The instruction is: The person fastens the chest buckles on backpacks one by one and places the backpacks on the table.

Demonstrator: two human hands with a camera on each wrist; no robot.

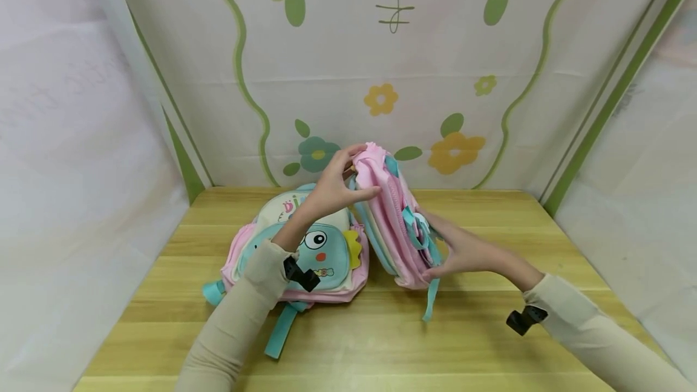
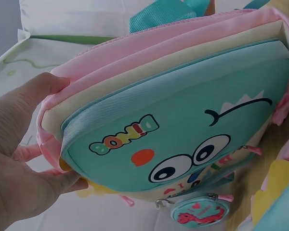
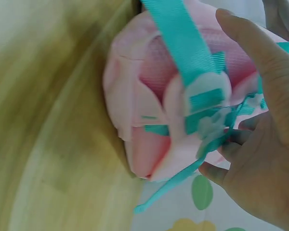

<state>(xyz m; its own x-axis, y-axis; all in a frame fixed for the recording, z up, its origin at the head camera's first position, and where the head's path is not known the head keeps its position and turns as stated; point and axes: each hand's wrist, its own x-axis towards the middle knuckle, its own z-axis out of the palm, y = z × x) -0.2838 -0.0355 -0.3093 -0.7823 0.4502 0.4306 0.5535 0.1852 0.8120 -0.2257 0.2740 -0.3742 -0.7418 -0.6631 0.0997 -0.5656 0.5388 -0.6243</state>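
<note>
A pink and teal child's backpack [image 1: 389, 222] stands tilted on edge at the middle of the table. Its teal front, with dinosaur eyes and an orange spot, faces the left wrist camera. My left hand [image 1: 332, 186] grips its upper end, thumb on one side and fingers on the other. My right hand [image 1: 463, 247] holds the lower strap side, with the thumb [image 3: 248, 33] on the pink fabric and the fingers among the teal straps [image 3: 178, 43]. A small round teal pouch [image 2: 200, 211] hangs from the bag. Left of it, a second, similar backpack [image 1: 321, 259] lies face up.
The wooden table [image 1: 381, 343] carries both bags. Behind it rises a white backdrop [image 1: 327, 53] with printed flowers, and pale fabric walls [image 1: 71, 168] flank it. A loose teal strap [image 1: 280, 331] of the lying bag stretches towards the front.
</note>
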